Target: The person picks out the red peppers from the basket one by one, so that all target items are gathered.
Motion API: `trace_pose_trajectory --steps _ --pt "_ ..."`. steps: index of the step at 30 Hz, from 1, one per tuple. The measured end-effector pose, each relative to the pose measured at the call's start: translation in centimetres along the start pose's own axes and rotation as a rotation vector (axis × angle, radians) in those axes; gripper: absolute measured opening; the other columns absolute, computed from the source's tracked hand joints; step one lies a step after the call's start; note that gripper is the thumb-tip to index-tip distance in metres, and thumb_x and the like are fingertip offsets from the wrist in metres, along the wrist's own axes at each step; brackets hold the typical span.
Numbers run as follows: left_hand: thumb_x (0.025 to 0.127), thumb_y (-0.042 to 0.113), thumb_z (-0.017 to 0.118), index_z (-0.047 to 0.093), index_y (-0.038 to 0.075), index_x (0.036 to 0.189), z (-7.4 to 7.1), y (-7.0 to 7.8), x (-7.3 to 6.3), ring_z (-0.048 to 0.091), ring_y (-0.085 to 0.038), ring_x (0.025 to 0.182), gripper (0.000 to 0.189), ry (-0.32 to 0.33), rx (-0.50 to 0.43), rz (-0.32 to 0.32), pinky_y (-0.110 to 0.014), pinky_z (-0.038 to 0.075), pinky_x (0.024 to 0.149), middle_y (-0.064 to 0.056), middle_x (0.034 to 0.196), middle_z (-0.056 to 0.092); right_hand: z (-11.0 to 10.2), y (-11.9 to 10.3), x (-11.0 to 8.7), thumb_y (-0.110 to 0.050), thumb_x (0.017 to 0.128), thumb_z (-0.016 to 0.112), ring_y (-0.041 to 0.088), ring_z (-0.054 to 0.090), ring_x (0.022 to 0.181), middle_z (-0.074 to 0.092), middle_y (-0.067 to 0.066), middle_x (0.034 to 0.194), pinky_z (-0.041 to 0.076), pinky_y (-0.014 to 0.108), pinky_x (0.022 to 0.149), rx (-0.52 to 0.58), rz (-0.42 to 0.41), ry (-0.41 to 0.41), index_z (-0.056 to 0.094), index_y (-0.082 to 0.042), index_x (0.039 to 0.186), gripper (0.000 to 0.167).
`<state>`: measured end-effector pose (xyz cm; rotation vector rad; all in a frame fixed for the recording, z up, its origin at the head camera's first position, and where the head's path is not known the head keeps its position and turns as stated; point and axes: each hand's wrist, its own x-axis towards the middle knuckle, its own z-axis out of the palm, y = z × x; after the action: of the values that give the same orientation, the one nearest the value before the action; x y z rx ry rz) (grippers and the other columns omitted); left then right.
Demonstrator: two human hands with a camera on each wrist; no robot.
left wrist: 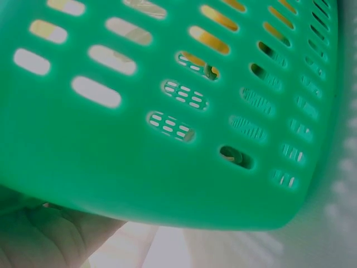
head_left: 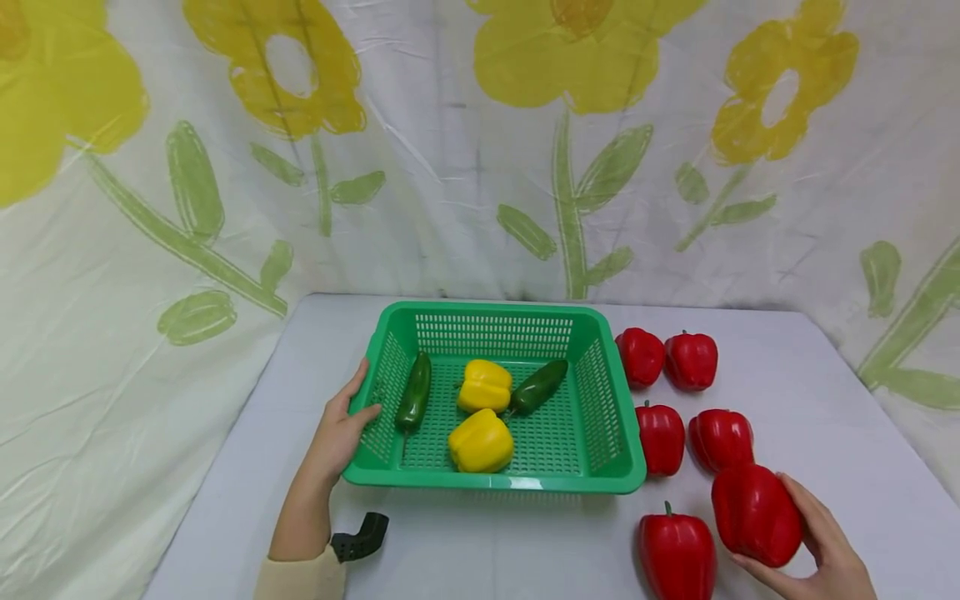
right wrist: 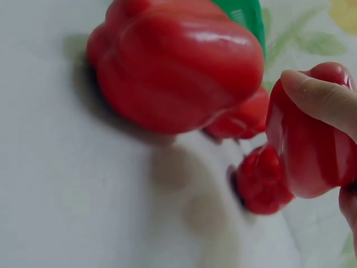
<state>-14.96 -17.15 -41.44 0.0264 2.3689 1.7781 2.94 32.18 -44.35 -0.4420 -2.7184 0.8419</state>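
Note:
My left hand (head_left: 341, 433) grips the left rim of a green plastic basket (head_left: 495, 481), thumb over the edge. Inside the basket lie two yellow bell peppers (head_left: 482, 442) and two green chili peppers (head_left: 414, 392). At the lower right, my right hand (head_left: 825, 550) holds a red bell pepper (head_left: 756, 514) between thumb and fingers; the right wrist view shows this held pepper (right wrist: 309, 145) raised off the table. Just left of it another red bell pepper (head_left: 677, 554) stands on the table. In the left wrist view the basket wall (left wrist: 139, 184) hides most of the hand.
Several more red bell peppers (head_left: 692, 361) sit along the basket's right side, some close against its wall. A white-covered table (head_left: 465, 542) carries everything. Behind it hangs a white cloth (head_left: 435, 208) with painted yellow flowers. A black strap piece (head_left: 362, 537) is at the left wrist.

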Motion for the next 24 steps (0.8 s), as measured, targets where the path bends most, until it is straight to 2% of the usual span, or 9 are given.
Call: trace_pose_trajectory --steps 1,5,9,12,16,20,24 --pt "0.095 0.004 0.042 0.009 0.018 0.151 0.0 0.0 0.0 0.001 -0.024 0.145 0.066 -0.001 0.001 0.003 -0.048 0.011 0.116 0.000 0.158 0.004 0.1 0.3 -0.2 -0.034 0.043 0.093 -0.021 0.023 0.092 0.044 0.020 0.132 0.053 0.019 0.056 -0.006 0.006 0.011 0.023 -0.026 0.149 0.127" --pt "0.095 0.004 0.042 0.010 0.017 0.151 -0.1 0.0 0.0 0.002 -0.024 0.145 0.066 0.001 0.008 0.010 -0.048 0.012 0.116 0.000 0.158 0.004 0.7 1.3 -1.0 -0.032 0.041 0.094 -0.021 0.024 0.093 0.046 0.019 0.131 0.042 0.005 0.057 -0.001 0.002 0.049 0.024 -0.031 0.148 0.127" --pt "0.095 0.005 0.042 0.010 0.018 0.151 -0.2 -0.2 0.0 0.003 -0.024 0.145 0.065 0.004 0.006 0.012 -0.049 0.013 0.116 0.001 0.158 0.004 0.8 2.1 -1.4 -0.035 0.043 0.093 -0.019 0.028 0.092 0.045 0.019 0.131 0.046 0.009 0.058 0.011 0.003 -0.007 0.022 -0.031 0.148 0.127" --pt "0.095 0.005 0.042 0.010 0.019 0.151 -0.3 -0.2 0.0 0.003 -0.024 0.145 0.065 0.006 0.003 0.012 -0.049 0.013 0.115 0.001 0.158 0.005 0.6 2.7 -1.5 -0.038 0.046 0.091 0.002 0.040 0.102 0.041 0.021 0.133 0.055 0.025 0.058 0.017 0.015 -0.110 0.016 -0.028 0.150 0.129" --pt "0.095 0.005 0.042 0.010 0.019 0.151 -0.3 -0.2 -0.1 0.003 -0.024 0.145 0.066 0.008 0.005 0.015 -0.050 0.013 0.115 0.000 0.158 0.005 0.4 3.3 -1.3 -0.038 0.048 0.089 0.032 0.039 0.107 0.036 0.022 0.138 0.057 0.039 0.060 0.024 0.030 -0.214 0.012 -0.024 0.151 0.129" --pt "0.095 0.004 0.042 0.010 0.017 0.151 -0.3 -0.2 0.0 0.002 -0.024 0.145 0.066 0.008 0.005 0.020 -0.049 0.012 0.116 -0.001 0.158 0.005 0.3 3.9 -1.0 -0.037 0.051 0.089 0.044 0.035 0.111 0.031 0.025 0.142 0.057 0.040 0.060 0.040 0.027 -0.279 0.011 -0.023 0.151 0.128" --pt "0.095 0.003 0.043 0.010 0.017 0.151 -0.3 -0.2 -0.1 0.002 -0.024 0.145 0.066 0.008 0.003 0.018 -0.049 0.012 0.116 -0.001 0.158 0.005 0.5 4.4 -0.7 -0.040 0.052 0.087 0.047 0.033 0.114 0.028 0.026 0.145 0.057 0.040 0.062 0.046 0.033 -0.329 0.007 -0.029 0.151 0.128"
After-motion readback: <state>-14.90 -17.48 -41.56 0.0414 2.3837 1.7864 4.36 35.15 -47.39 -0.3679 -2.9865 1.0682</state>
